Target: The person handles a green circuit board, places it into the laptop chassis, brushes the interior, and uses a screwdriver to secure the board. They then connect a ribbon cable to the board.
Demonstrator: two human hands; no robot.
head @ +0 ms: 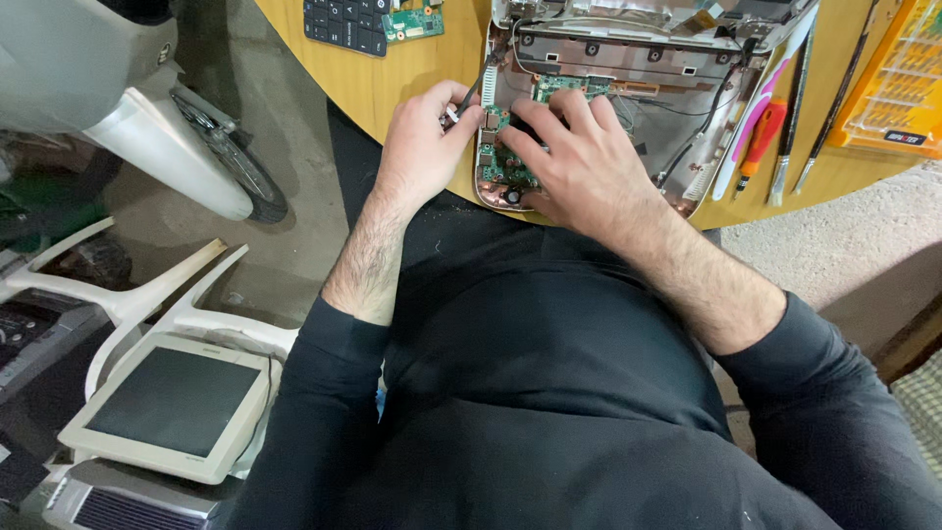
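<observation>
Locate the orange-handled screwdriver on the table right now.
In the head view, the orange-handled screwdriver lies on the wooden table right of the opened laptop chassis, between a white-and-pink tool and a thin dark tool.

An opened pale plastic laptop chassis (628, 69) is set on the round wooden table (392, 79) at the upper middle of the frame. A small green circuit board (510, 147) is seated in its lower left corner, under both hands. Slim hand tools (785, 128) are laid to its right, with an orange compartmented bit case (898, 79) beyond them at the upper right. A dark keyboard piece (343, 22) is placed at the upper left of the table. A flat monitor (172, 402) is seen on the floor at the lower left.
</observation>
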